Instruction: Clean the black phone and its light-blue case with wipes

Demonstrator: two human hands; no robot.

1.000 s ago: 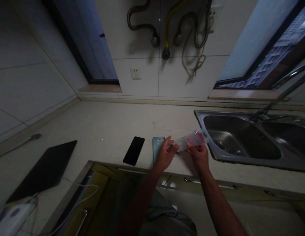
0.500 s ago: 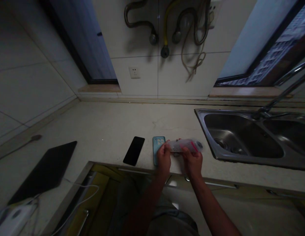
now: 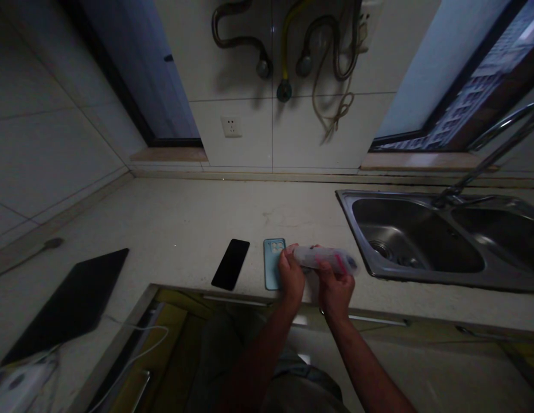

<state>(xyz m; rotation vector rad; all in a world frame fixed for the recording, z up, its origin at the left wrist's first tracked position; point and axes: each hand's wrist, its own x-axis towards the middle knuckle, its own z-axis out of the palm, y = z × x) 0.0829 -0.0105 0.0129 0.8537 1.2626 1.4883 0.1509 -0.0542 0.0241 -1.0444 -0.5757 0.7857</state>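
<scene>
Between my two hands is a translucent plastic package point(image 3: 307, 256), long and narrow, with a pink stripe and a dark spot near its right end. My left hand point(image 3: 293, 279) is closed on the left end. Fingers of my right hand point(image 3: 336, 291) grip the package's underside near the stripe. What lies inside the plastic is too blurred to name. Just left of my left hand, a light blue phone case point(image 3: 271, 273) with camera cutouts lies on the counter, its right side partly covered by that hand. Further left rests a black smartphone point(image 3: 231, 264), dark screen up.
A steel double sink point(image 3: 415, 235) with a faucet point(image 3: 482, 169) is set into the counter point(image 3: 198, 212) at right. On the left lie a dark flat panel point(image 3: 69, 304) and a white cable point(image 3: 157, 344). Hoses and a socket point(image 3: 231, 127) are on the wall behind.
The package has tilted slightly, its right end now lower. Both hands keep their hold. The whole view has shifted a little, so the surroundings appear further left.
</scene>
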